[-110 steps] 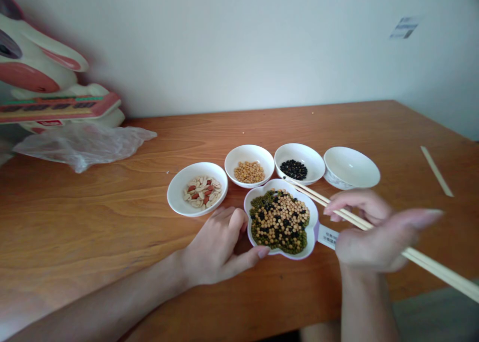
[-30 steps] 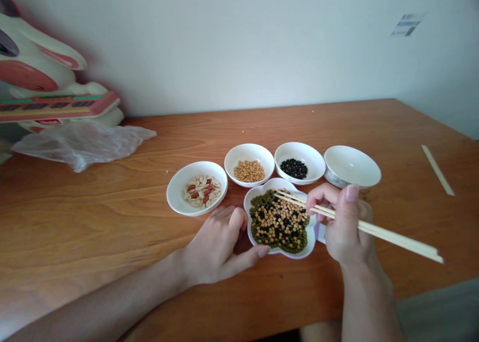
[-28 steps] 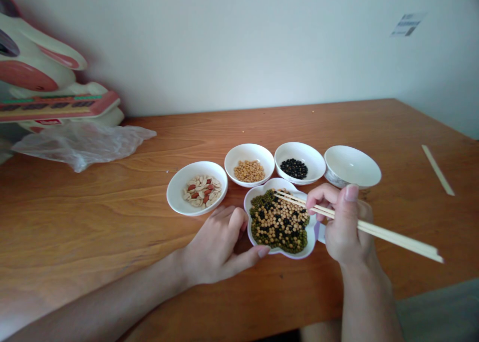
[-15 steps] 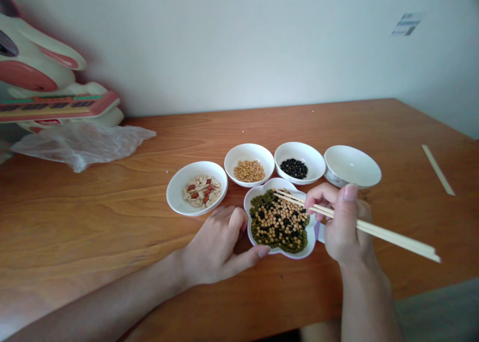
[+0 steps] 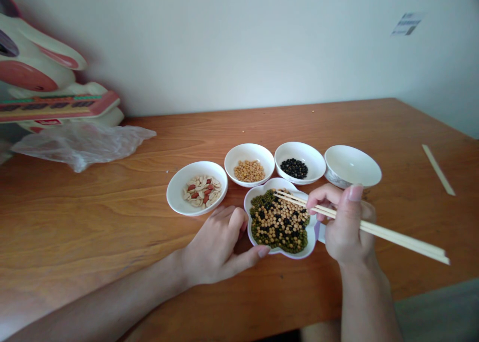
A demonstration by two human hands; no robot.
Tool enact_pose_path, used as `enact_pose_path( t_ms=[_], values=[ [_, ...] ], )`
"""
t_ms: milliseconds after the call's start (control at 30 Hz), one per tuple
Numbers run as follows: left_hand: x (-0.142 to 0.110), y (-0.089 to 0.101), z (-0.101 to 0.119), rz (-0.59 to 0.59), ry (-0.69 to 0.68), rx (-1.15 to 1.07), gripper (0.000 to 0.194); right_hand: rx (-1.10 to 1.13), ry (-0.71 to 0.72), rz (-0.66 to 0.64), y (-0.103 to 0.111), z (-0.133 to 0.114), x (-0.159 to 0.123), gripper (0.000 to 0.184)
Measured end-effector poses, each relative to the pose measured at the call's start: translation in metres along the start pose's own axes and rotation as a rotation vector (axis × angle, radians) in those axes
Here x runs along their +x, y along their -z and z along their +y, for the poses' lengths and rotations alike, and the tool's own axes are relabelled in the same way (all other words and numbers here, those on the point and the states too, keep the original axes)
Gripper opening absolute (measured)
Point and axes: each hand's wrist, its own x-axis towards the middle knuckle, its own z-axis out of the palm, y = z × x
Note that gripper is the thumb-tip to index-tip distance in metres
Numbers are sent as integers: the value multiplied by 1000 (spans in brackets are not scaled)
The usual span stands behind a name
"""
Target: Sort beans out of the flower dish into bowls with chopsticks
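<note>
My right hand (image 5: 346,224) holds a pair of wooden chopsticks (image 5: 398,237), their tips close together over the mixed beans at the upper part of a white flower-shaped dish (image 5: 313,232). Green, black and tan beans (image 5: 280,222) lie mixed in that dish. Against its left side, my left hand (image 5: 224,244) steadies the rim, thumb at the lower edge and fingers curled. Behind stand a bowl of yellow beans (image 5: 249,171), a bowl of black beans (image 5: 294,168) and a bare white bowl (image 5: 352,165). Peanuts (image 5: 202,191) fill the bottom of a bowl on the left.
A paper chopstick-like strip (image 5: 438,170) lies on the wooden table (image 5: 93,222) at the right. At the back left stand a toy animal with a keyboard (image 5: 56,107) and a crumpled clear plastic bag (image 5: 90,142). A pale wall (image 5: 239,47) rises behind the table.
My right hand has shifted slightly right, and the rear ends of the chopsticks have swung a little right and down. The tips and my left hand look unmoved.
</note>
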Motion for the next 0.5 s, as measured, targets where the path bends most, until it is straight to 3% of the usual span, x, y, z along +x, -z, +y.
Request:
enact_pose_path(
  t_ms=[233,433,500],
  values=[
    [-1,0,-2,-7,-3,-7,35,57,-17,147,1,1,-1,91],
    [0,0,-1,0,11,2,37,142,133,554,3,-9,2,84],
    [0,1,0,-1,9,0,36,146,203,634,5,-8,5,86]
  ],
)
